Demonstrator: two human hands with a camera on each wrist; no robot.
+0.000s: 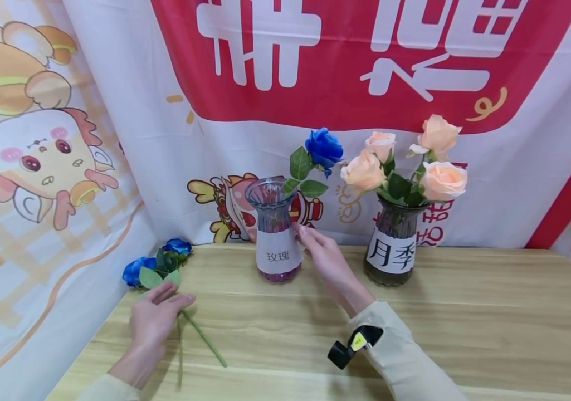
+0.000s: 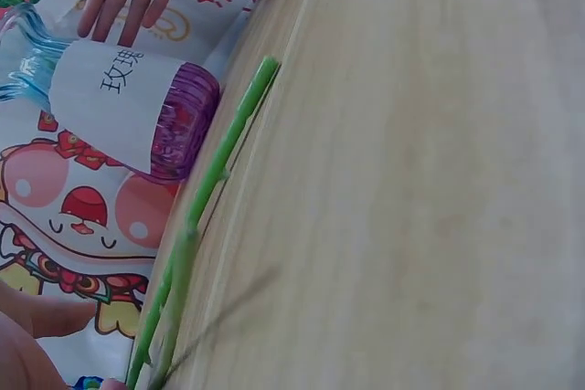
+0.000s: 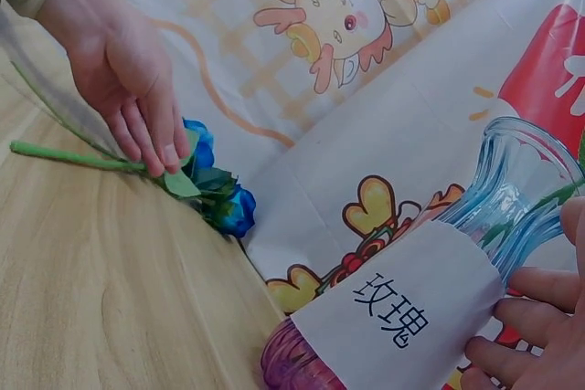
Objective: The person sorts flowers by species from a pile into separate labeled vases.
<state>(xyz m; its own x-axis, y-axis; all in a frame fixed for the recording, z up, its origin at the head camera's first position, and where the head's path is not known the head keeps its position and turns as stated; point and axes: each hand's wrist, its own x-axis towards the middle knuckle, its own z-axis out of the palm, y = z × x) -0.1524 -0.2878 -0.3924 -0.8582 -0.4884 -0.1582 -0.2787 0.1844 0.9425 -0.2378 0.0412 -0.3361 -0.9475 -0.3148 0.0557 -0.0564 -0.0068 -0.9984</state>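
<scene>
Two blue roses (image 1: 141, 271) with green leaves and stems lie at the table's left side. My left hand (image 1: 154, 317) is over them, fingertips right at the leaves and upper stems, thumb apart from the fingers. A green stem (image 2: 219, 162) runs along the tabletop in the left wrist view. The glass vase (image 1: 271, 214) with a white label and purple base stands upright, holding one blue rose (image 1: 324, 147). Beside its right side is my right hand (image 1: 326, 262), fingers fairly straight, fingertips at the label's edge; the right wrist view shows these fingers (image 3: 526, 321) along the glass.
To the right stands a dark glass vase (image 1: 403, 225) with a label and several peach roses (image 1: 444, 179). A printed cloth (image 1: 155, 139) hangs right behind the wooden table (image 1: 491, 323) and along its left side.
</scene>
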